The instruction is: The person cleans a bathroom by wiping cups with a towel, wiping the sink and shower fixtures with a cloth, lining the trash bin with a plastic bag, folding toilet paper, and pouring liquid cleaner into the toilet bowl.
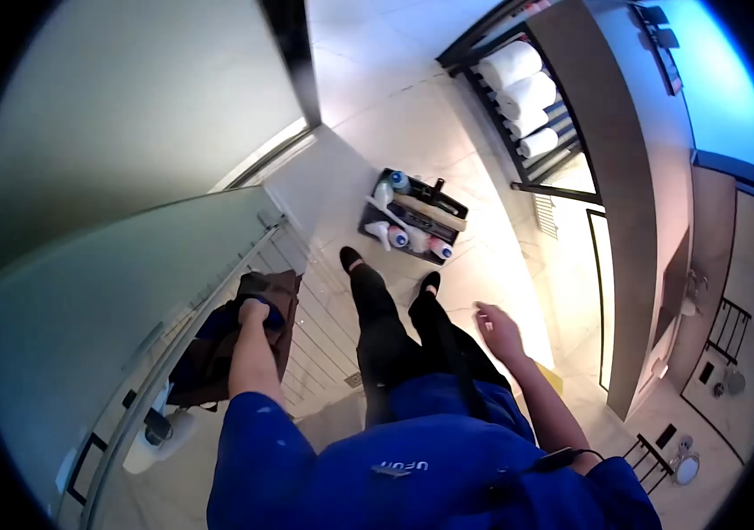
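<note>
My left hand [254,310] is closed on a brown fabric bag [282,305], which hangs beside my left leg. Dark blue cloth [218,320] shows around that hand and against the bag, and the fingers are partly hidden. My right hand [498,332] hangs away from my body with the fingers loosely bent and nothing visible in it. On the floor ahead of my shoes sits a black caddy [409,254] holding several bottles, among them a white bottle with a blue cap [397,238], and a white-handled tool.
A frosted glass panel [112,274] with a metal rail runs along my left. Rolled white towels [518,66] lie on a rack at the upper right. A grey wall edge [611,159] stands on the right. Slatted drain flooring [315,327] is under my left side.
</note>
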Demonstrator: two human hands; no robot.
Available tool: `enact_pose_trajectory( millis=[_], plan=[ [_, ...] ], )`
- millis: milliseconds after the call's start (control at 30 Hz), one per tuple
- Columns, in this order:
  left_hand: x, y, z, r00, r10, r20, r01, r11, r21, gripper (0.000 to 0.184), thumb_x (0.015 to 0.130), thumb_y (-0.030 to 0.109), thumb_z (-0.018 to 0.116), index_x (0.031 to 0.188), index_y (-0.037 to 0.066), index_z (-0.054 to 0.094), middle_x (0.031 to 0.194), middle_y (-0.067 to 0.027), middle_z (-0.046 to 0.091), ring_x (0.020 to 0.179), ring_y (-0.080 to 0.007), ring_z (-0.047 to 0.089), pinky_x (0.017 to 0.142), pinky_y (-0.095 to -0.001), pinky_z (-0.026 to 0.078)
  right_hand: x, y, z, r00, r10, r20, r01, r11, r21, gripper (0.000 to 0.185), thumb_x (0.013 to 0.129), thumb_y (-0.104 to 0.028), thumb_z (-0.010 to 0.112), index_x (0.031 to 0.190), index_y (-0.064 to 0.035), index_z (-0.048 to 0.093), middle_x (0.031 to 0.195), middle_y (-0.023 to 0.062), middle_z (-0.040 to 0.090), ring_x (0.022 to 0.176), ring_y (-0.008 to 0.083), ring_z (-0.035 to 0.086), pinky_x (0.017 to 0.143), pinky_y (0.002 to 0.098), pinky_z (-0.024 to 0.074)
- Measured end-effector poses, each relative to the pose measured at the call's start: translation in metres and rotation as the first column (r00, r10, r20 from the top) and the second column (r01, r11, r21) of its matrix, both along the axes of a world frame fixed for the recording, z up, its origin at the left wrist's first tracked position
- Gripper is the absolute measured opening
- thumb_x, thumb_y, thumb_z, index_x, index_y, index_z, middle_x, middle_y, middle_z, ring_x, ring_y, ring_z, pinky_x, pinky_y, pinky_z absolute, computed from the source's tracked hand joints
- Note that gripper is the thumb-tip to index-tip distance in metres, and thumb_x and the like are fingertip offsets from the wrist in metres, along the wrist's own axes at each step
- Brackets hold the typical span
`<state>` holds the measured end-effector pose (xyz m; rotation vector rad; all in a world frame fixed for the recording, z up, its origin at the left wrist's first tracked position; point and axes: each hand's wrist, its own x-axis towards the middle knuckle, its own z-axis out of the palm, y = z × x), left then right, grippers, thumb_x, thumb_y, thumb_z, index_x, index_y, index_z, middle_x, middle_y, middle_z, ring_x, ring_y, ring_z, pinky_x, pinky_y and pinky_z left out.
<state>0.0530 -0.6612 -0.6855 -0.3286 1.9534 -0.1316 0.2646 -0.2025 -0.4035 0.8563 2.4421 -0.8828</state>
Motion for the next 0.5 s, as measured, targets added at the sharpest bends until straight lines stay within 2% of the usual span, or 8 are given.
enact_pose_trajectory(
  millis=[100, 167, 233, 300, 367, 400, 433, 500],
  plan=[
    [-0.043, 0.074, 0.097, 0.972, -0.086, 0.218, 0.071, 0.994, 0.079, 0.049, 0.072, 0.037, 0.057, 0.104, 0.000, 0.062, 0.105, -0.0213, 0.061, 0.099, -0.0327, 0.059, 0.084, -0.0404, 0.047, 0.068, 0.048, -0.007, 0.892, -0.433, 0.130, 0.443, 0.894, -0.063, 0.032, 0.089, -0.021, 0.052, 0.113, -0.0014, 0.055, 0.089, 0.0114, 0.064, 0.073, 0.0169, 0.061, 0.069, 0.0279, 0.0489],
    [-0.052, 0.107, 0.162, 0.970, -0.226, -0.090, 0.243, 0.920, 0.307, 0.050, 0.069, 0.038, 0.057, 0.099, -0.002, 0.062, 0.099, -0.0223, 0.063, 0.094, -0.0352, 0.060, 0.079, -0.0401, 0.047, 0.095, 0.055, -0.007, 0.754, -0.634, 0.170, 0.653, 0.701, -0.286, 0.036, 0.090, -0.024, 0.050, 0.118, -0.0001, 0.052, 0.089, 0.0087, 0.063, 0.074, 0.0137, 0.059, 0.067, 0.0262, 0.0482],
    [-0.048, 0.162, 0.264, 0.987, 0.163, 0.002, -0.126, 0.749, 0.651, 0.052, 0.069, 0.032, 0.061, 0.106, -0.004, 0.058, 0.089, -0.0135, 0.063, 0.079, -0.0239, 0.060, 0.073, -0.0330, 0.048, 0.107, 0.055, -0.007, 0.665, -0.701, 0.258, 0.727, 0.529, -0.437, 0.038, 0.091, -0.026, 0.050, 0.120, -0.0010, 0.050, 0.091, 0.0082, 0.063, 0.075, 0.0135, 0.058, 0.066, 0.0258, 0.0483],
    [-0.009, 0.203, 0.329, 0.806, 0.505, 0.308, -0.572, 0.532, 0.625, 0.073, 0.066, 0.017, 0.069, 0.127, -0.006, 0.036, 0.094, -0.0103, 0.060, 0.079, -0.0163, 0.057, 0.070, -0.0292, 0.048, 0.083, 0.048, 0.015, 0.545, -0.724, 0.424, 0.784, 0.262, -0.562, 0.039, 0.092, -0.034, 0.048, 0.116, -0.0038, 0.052, 0.096, 0.0090, 0.062, 0.076, 0.0145, 0.059, 0.068, 0.0264, 0.0498],
    [0.035, 0.238, 0.349, 0.789, 0.213, 0.576, -0.612, 0.343, 0.712, 0.073, 0.068, 0.009, 0.074, 0.129, -0.001, 0.036, 0.100, -0.0116, 0.060, 0.087, -0.0174, 0.059, 0.080, -0.0321, 0.049, 0.083, 0.055, 0.009, 0.515, -0.652, 0.557, 0.724, -0.018, -0.690, 0.066, 0.086, -0.055, 0.048, 0.130, -0.0066, 0.036, 0.118, 0.0164, 0.052, 0.103, 0.0259, 0.055, 0.081, 0.0380, 0.0494],
    [0.054, 0.276, 0.371, 0.659, -0.026, 0.752, -0.719, 0.273, 0.640, 0.067, 0.068, 0.009, 0.073, 0.127, 0.001, 0.041, 0.108, -0.0109, 0.058, 0.093, -0.0178, 0.058, 0.085, -0.0321, 0.046, 0.077, 0.063, 0.016, 0.548, -0.591, 0.591, 0.683, -0.091, -0.725, 0.077, 0.083, -0.061, 0.046, 0.136, -0.0082, 0.026, 0.126, 0.0185, 0.044, 0.111, 0.0294, 0.049, 0.087, 0.0419, 0.0459],
    [0.080, 0.315, 0.391, 0.625, -0.202, 0.754, -0.724, 0.211, 0.657, 0.062, 0.069, 0.013, 0.072, 0.124, 0.002, 0.045, 0.111, -0.0078, 0.055, 0.100, -0.0171, 0.053, 0.088, -0.0304, 0.043, 0.070, 0.073, 0.028, 0.584, -0.528, 0.617, 0.641, -0.167, -0.749, 0.089, 0.080, -0.068, 0.043, 0.141, -0.0098, 0.015, 0.134, 0.0206, 0.036, 0.119, 0.0329, 0.043, 0.092, 0.0458, 0.0425],
    [0.123, 0.394, 0.440, 0.499, -0.248, 0.830, -0.770, 0.313, 0.556, 0.064, 0.069, 0.018, 0.070, 0.125, 0.002, 0.044, 0.112, -0.0062, 0.055, 0.107, -0.0163, 0.048, 0.091, -0.0283, 0.039, 0.070, 0.100, 0.041, 0.636, -0.479, 0.605, 0.434, -0.427, -0.794, 0.098, 0.077, -0.073, 0.040, 0.144, -0.0126, 0.002, 0.142, 0.0218, 0.025, 0.126, 0.0349, 0.035, 0.099, 0.0493, 0.0349]
  ],
)
